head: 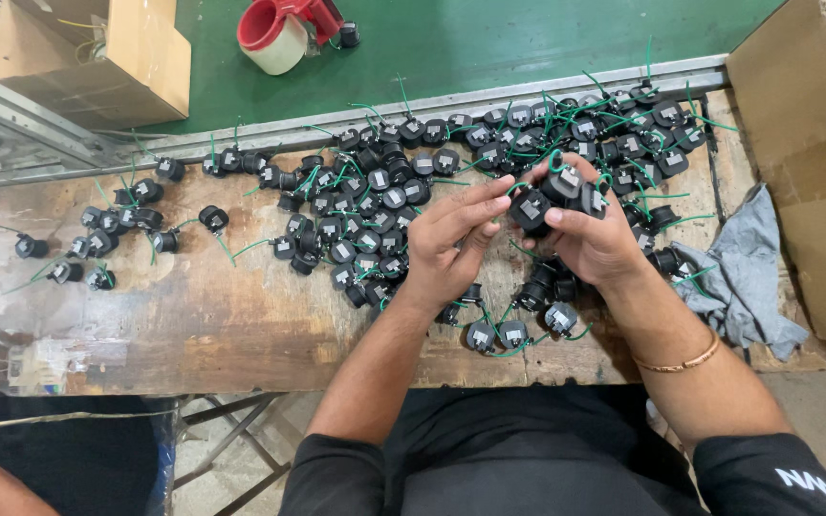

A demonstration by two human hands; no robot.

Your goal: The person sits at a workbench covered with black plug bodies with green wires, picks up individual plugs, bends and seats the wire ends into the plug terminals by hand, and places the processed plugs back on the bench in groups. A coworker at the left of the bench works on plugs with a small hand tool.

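**Even overhead light, sharp centre, stretched edges**

The scene is bright and evenly lit from above, with soft, short shadows under the left hand (pixel 446 250) and right hand (pixel 590 239) on the worn wooden surface (pixel 203 306). The small black parts (pixel 365 220) show faint sheen, no harsh glare. Focus is crisp in the middle; the wide lens bends the metal rail (pixel 241 141) and stretches the corners. Below the surface, the floor is dimmer.

Both hands, left (pixel 446 250) and right (pixel 590 239), around small black wired parts (pixel 561 196).
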